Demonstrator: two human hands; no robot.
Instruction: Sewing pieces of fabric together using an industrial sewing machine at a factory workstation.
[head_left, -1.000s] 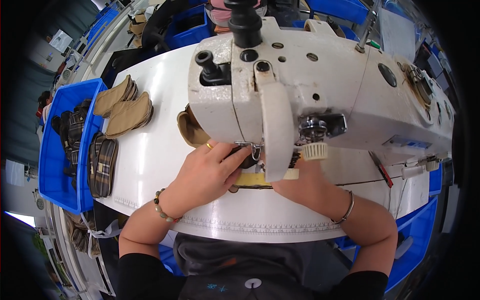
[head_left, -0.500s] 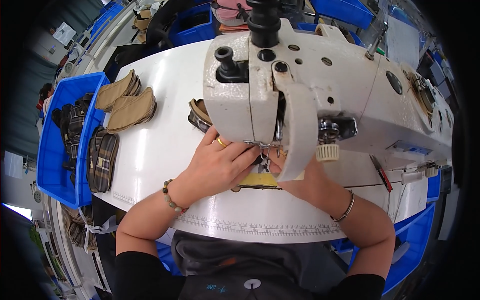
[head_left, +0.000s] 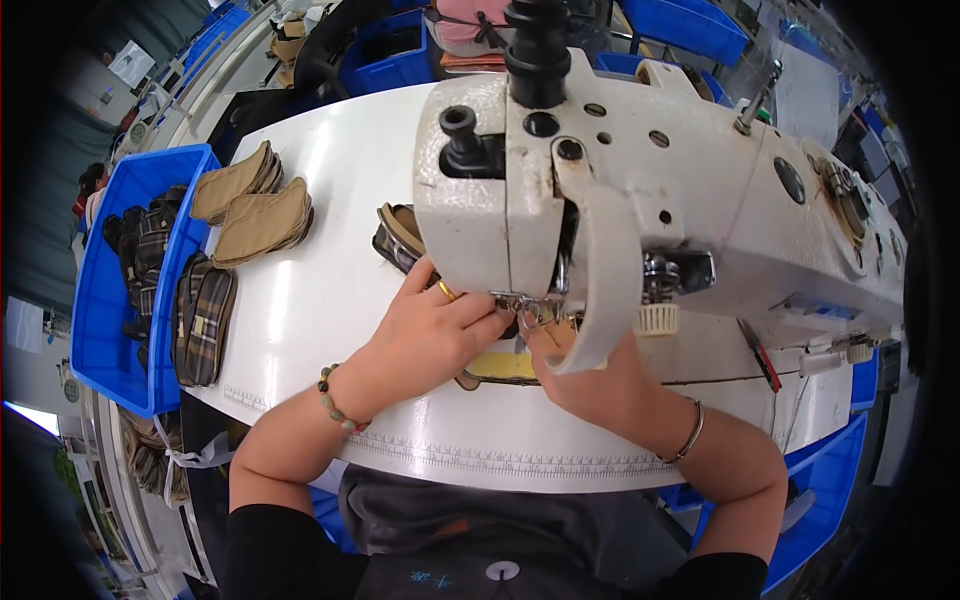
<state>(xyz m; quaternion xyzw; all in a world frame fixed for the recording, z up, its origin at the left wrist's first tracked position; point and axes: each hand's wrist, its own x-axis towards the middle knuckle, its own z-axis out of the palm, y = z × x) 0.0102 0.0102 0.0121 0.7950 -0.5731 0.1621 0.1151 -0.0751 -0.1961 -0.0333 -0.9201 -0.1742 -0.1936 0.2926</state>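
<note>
The tan workpiece (head_left: 497, 366) lies pinched between the left hand (head_left: 430, 335) and right hand (head_left: 585, 385), both gripping it to steady it beneath the sewing machine (head_left: 650, 200) head.

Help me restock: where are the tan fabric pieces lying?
In the head view, the tan fabric pieces lie stacked at the white table's far left, beside the blue bin.

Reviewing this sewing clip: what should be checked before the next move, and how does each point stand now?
1. Left hand flat on the workpiece: ok.
2. Right hand steadying it from the other side: ok.
3. Fingers clear of the needle: cannot tell, the sewing machine head hides it.
4. Presser foot down: cannot tell.
5. Stacked tan pieces clear of the sewing area: ok.
</note>
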